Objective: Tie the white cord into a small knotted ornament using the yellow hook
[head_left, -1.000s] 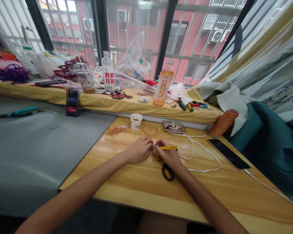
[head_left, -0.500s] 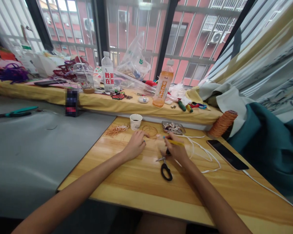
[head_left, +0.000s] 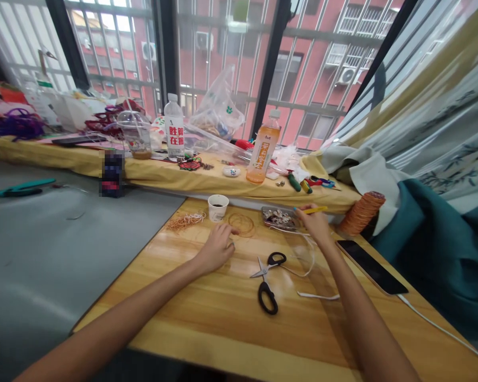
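Note:
My left hand (head_left: 216, 248) rests on the wooden table with bent fingers, its thumb apart from the index finger and nothing visible in it. Its fingertips are at the near edge of a loose coil of thin brown cord (head_left: 242, 225). In my right hand (head_left: 315, 222) a slim yellow tool (head_left: 315, 210) is gripped; its exact kind cannot be made out. That hand is at the right side of a clear tray (head_left: 281, 217) of small shiny pieces. Black-handled scissors (head_left: 264, 271) lie spread between my forearms. White cord (head_left: 313, 260) trails beside the right arm.
A paper cup (head_left: 218, 208) with dark liquid stands behind my left hand, beside a pile of cord snippets (head_left: 185, 220). At right are a phone (head_left: 372, 267) and a brown cord spool (head_left: 362, 213). An orange drink bottle (head_left: 263, 151) stands on the cloth-covered ledge (head_left: 171, 183).
My right hand has moved right and away from me, from beside the coil to the tray, carrying the yellow tool. The scissors are now fully uncovered. My left hand has hardly moved.

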Demonstrator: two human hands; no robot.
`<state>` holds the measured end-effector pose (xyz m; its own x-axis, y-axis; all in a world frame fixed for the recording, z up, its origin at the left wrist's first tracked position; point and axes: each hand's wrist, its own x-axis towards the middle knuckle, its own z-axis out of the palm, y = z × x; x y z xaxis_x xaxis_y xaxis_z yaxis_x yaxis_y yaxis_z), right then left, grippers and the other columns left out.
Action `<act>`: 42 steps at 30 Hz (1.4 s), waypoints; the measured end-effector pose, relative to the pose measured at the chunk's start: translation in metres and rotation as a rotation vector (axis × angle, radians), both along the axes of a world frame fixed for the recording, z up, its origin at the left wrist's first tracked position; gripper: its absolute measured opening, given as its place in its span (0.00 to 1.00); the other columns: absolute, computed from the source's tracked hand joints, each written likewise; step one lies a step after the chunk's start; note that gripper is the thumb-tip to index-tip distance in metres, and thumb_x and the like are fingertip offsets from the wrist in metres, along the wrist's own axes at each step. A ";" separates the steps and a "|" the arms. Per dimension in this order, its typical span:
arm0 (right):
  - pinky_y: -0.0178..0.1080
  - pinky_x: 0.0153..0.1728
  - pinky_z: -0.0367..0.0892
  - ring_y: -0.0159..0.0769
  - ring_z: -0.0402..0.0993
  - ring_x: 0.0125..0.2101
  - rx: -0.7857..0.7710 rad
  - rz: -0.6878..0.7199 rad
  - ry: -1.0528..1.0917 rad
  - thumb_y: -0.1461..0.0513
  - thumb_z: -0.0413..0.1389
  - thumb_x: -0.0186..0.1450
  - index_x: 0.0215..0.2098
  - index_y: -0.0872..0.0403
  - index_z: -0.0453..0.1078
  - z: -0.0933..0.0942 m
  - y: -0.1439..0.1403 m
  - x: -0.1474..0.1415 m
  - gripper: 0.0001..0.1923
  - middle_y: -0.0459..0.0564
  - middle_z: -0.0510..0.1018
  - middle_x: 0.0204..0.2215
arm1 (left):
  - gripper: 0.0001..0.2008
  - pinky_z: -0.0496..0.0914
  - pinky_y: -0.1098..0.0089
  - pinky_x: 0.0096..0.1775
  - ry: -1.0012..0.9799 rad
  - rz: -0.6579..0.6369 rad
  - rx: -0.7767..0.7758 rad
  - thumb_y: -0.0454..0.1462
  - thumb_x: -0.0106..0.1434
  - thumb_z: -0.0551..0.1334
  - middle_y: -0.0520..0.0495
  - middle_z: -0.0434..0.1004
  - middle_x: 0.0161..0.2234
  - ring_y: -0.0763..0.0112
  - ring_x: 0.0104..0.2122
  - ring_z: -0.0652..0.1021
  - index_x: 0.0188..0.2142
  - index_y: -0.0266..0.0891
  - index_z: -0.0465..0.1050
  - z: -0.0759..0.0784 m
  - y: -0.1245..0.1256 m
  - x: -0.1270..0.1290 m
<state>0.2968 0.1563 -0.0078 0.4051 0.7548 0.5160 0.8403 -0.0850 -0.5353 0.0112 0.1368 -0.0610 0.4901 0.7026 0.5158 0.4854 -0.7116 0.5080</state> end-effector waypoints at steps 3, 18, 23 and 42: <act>0.36 0.25 0.56 0.38 0.66 0.24 0.083 -0.141 -0.141 0.58 0.47 0.58 0.31 0.57 0.64 0.013 -0.027 -0.028 0.10 0.53 0.71 0.23 | 0.09 0.61 0.63 0.43 -0.100 -0.004 -0.103 0.35 0.57 0.50 0.44 0.66 0.38 0.67 0.40 0.66 0.38 0.36 0.61 0.003 -0.005 0.002; 0.39 0.27 0.59 0.47 0.70 0.32 -0.421 -0.282 -0.219 0.52 0.43 0.59 0.39 0.60 0.67 -0.009 -0.096 -0.045 0.22 0.64 0.73 0.32 | 0.14 0.63 0.66 0.35 0.492 0.384 0.048 0.35 0.59 0.46 0.42 0.72 0.34 0.62 0.36 0.71 0.37 0.36 0.68 0.015 -0.023 -0.041; 0.35 0.27 0.58 0.41 0.71 0.32 -0.667 -0.243 -0.037 0.60 0.48 0.55 0.28 0.57 0.71 -0.012 -0.101 0.009 0.11 0.57 0.75 0.29 | 0.12 0.63 0.62 0.38 0.584 0.445 0.219 0.38 0.56 0.51 0.38 0.70 0.34 0.58 0.39 0.68 0.33 0.33 0.70 0.018 -0.021 -0.044; 0.28 0.11 0.44 0.20 0.49 0.09 -0.378 0.898 0.924 0.50 0.52 0.52 0.21 0.56 0.63 -0.037 -0.094 -0.145 0.17 0.38 0.60 0.10 | 0.16 0.62 0.68 0.44 -0.053 -0.209 -0.154 0.41 0.61 0.46 0.44 0.68 0.40 0.68 0.41 0.68 0.42 0.37 0.66 0.013 -0.043 -0.009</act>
